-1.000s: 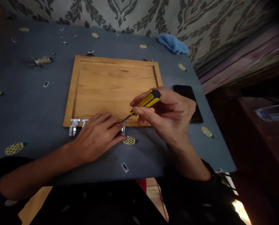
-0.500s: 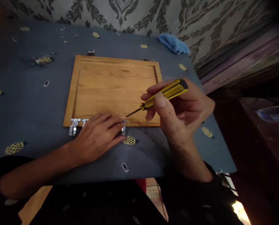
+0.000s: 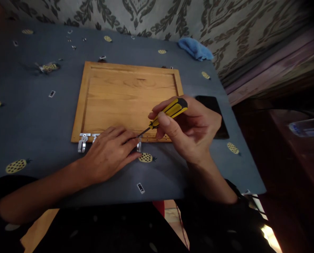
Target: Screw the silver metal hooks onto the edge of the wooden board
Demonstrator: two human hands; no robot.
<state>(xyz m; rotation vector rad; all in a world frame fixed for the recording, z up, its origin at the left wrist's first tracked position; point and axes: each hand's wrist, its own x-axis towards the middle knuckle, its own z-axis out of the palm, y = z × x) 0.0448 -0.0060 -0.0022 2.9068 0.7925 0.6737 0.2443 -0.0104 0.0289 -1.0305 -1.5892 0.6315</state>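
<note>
A wooden board (image 3: 127,95) with a raised frame lies flat on the blue patterned tablecloth (image 3: 27,119). Metal hooks (image 3: 82,141) are fixed along its near edge. My left hand (image 3: 108,153) lies over that edge, its fingertips pressed on a small metal hook (image 3: 139,144). My right hand (image 3: 191,128) grips a yellow and black screwdriver (image 3: 170,111), with the tip down at the hook beside my left fingertips.
A black phone (image 3: 212,107) lies right of the board, partly under my right hand. A blue cloth (image 3: 195,48) sits at the far right corner. Small screws and bits (image 3: 47,67) are scattered at the far left. The table's right edge drops to a dark floor.
Half a second ago my right hand had lifted the screwdriver up and right, off the hook. Now it has come back down, tip at the hook. My left hand has stayed put.
</note>
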